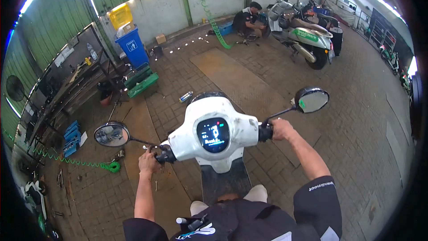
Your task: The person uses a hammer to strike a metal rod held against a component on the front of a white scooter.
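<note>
Here, right hand [281, 130] clasps handlebar [265, 132].

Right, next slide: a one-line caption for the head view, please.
Left hand and right hand on the handlebar of a white scooter, its round display lit, above a paved floor.

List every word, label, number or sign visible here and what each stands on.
Wording left uncopied.
Held scooter's display: lit digits and small marks, partly blurred.
Blue bin: white pictogram, small lettering unreadable.
Parked scooter: white lettering on green side panel.
Right sleeve and shirt front: white lettering.
Left-hand sheets: too small to read.
</note>
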The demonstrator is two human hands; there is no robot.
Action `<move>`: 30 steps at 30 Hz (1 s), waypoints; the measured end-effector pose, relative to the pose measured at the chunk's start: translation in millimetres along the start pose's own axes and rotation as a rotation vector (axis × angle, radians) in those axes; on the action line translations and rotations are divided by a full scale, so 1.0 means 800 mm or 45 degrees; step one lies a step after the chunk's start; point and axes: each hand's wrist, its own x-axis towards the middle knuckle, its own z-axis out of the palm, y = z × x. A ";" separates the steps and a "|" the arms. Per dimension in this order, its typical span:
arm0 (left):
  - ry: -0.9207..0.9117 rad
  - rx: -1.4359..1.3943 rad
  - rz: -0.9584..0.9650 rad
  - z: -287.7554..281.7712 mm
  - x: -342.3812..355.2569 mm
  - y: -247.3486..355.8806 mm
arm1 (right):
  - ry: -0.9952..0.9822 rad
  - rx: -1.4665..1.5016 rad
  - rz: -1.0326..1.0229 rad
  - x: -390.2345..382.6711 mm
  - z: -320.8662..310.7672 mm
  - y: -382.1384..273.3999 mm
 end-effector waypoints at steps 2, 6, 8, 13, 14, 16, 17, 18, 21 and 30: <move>-0.049 0.012 -0.031 -0.012 -0.002 0.007 | 0.125 0.044 -0.027 -0.013 -0.008 -0.007; 0.052 -0.072 -0.145 -0.033 -0.016 0.031 | 0.176 -0.055 -0.018 -0.030 -0.040 0.005; 0.087 -0.077 -0.154 -0.059 -0.016 0.029 | 0.137 -0.055 -0.020 -0.038 -0.060 -0.019; 0.142 -0.053 -0.100 -0.056 -0.027 0.039 | 0.091 -0.068 -0.052 -0.042 -0.050 -0.005; 0.162 -0.013 -0.100 -0.056 -0.026 0.036 | 0.110 -0.063 -0.036 -0.042 -0.047 -0.006; 0.165 -0.016 -0.071 -0.053 -0.027 0.029 | 0.133 -0.086 -0.019 -0.046 -0.037 -0.010; 0.151 -0.015 -0.064 -0.050 -0.028 0.027 | 0.150 -0.118 -0.008 -0.049 -0.034 -0.012; 0.151 -0.024 -0.048 -0.047 -0.030 0.027 | 0.152 -0.120 0.011 -0.056 -0.029 -0.013; 0.193 -0.018 -0.036 -0.053 -0.033 0.015 | 0.576 -0.047 -0.072 -0.051 0.003 -0.016; 0.152 0.006 -0.063 -0.050 0.016 0.019 | 0.653 -0.051 0.001 -0.041 0.001 -0.017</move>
